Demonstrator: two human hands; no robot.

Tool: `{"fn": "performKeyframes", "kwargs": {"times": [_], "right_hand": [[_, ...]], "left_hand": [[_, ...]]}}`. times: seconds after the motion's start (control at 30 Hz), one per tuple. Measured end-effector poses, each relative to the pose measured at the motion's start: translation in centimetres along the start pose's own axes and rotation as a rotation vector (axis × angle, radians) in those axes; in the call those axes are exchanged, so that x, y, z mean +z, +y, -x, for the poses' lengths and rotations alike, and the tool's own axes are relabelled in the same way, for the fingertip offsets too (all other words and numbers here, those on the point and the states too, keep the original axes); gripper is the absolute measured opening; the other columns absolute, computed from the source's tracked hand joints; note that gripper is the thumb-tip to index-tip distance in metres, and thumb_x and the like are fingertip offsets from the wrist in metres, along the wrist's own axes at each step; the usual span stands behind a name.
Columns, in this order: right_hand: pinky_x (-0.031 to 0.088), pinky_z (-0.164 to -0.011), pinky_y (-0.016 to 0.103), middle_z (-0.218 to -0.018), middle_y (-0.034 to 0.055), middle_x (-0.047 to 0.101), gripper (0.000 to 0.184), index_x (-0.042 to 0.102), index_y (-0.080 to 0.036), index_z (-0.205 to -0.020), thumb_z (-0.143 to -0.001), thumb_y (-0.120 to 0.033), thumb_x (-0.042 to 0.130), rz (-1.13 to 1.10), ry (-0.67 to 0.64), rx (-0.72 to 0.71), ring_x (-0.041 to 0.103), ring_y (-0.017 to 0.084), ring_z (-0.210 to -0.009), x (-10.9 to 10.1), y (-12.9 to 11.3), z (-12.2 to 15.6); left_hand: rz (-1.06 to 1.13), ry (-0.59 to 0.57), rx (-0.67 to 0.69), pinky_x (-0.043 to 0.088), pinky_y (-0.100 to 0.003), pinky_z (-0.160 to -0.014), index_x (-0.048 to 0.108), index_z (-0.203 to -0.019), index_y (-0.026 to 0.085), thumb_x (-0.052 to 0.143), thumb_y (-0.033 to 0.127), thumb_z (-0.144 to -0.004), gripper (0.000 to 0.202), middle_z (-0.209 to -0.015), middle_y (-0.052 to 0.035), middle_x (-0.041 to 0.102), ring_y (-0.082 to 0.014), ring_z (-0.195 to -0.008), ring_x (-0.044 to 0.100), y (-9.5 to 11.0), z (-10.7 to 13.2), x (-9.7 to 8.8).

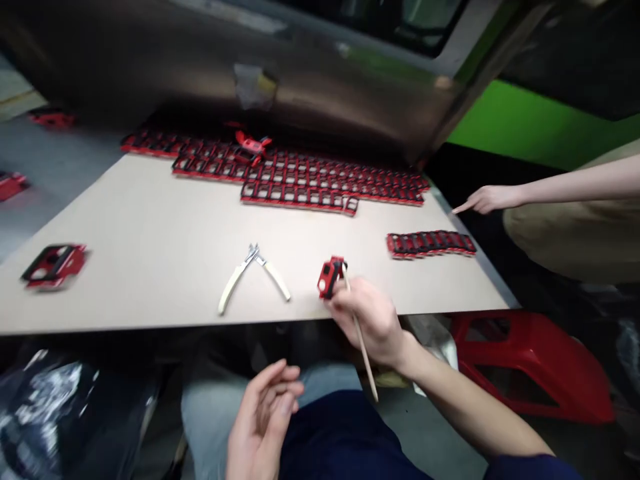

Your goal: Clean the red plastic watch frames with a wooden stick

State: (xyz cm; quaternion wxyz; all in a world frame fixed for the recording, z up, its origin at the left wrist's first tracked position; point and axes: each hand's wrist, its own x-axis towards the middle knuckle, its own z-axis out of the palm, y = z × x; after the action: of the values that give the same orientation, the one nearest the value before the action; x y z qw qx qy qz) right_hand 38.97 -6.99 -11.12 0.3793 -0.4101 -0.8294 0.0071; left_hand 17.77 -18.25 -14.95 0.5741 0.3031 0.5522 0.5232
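My right hand [370, 317], at the front edge of the table, is closed on a small red-and-black plastic part [329, 277]. The same hand grips a thin wooden stick [367, 357], whose lower end hangs over my lap. Over my lap, my left hand [267, 417] is held palm up with loosely curled fingers, apart from the thumb, and nothing in it. A pair of nippers [254, 257] with pale handles lies spread on the table, left of the part. Farther back, several rows of similar red-and-black parts [300, 195] lie side by side.
A short row of parts [431, 244] lies at the table's right, near another person's pointing hand [487, 199]. One part [56, 265] sits at the left. Loose red pieces [250, 148] rest on the rows. A red plastic stool [545, 360] stands below right.
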Motion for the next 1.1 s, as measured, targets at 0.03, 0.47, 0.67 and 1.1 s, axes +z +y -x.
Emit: {"fn": "performKeyframes", "kwargs": {"times": [0.03,0.47,0.67,1.1], "right_hand": [[0.063,-0.073,0.033,-0.09,0.0064,0.075,0.015,0.063,-0.023,-0.101,-0.103,-0.009,0.058,-0.093,0.006,-0.047,0.072,0.02,-0.08,0.7,-2.5,1.2],[0.073,-0.082,0.041,-0.123,0.0171,0.081,0.031,0.063,-0.025,-0.109,-0.091,-0.001,0.073,-0.498,0.039,0.182,0.081,0.028,-0.113,4.2,-9.7,6.1],[0.071,-0.084,0.035,-0.11,0.011,0.084,0.024,0.063,-0.023,-0.101,-0.093,-0.002,0.072,-0.66,-0.052,0.342,0.084,0.022,-0.097,4.6,-9.7,6.6],[0.069,-0.078,0.035,-0.101,0.0074,0.081,0.026,0.063,-0.025,-0.107,-0.094,-0.005,0.072,-0.609,-0.053,0.292,0.08,0.021,-0.087,4.6,-10.8,7.5]], "left_hand": [[0.002,-0.028,0.043,0.068,-0.032,-0.072,0.075,-0.12,0.023,0.083,0.052,-0.092,0.041,-0.111,-0.0111,0.084,-0.0241,-0.087,0.082,0.4,-0.1,0.1],[-0.221,-0.01,0.386,0.066,-0.027,-0.089,0.083,-0.107,0.025,0.079,0.018,-0.094,0.016,-0.109,-0.0054,0.077,-0.0195,-0.103,0.076,-0.3,0.9,-4.8],[-0.191,-0.023,0.301,0.067,-0.027,-0.081,0.081,-0.107,0.024,0.08,0.024,-0.094,0.013,-0.102,-0.0033,0.079,-0.019,-0.093,0.079,0.0,1.1,-5.1],[0.05,0.026,0.077,0.065,-0.023,-0.091,0.079,-0.122,0.029,0.083,0.03,-0.096,0.026,-0.114,-0.002,0.084,-0.0171,-0.104,0.082,-1.3,1.8,-4.6]]}}
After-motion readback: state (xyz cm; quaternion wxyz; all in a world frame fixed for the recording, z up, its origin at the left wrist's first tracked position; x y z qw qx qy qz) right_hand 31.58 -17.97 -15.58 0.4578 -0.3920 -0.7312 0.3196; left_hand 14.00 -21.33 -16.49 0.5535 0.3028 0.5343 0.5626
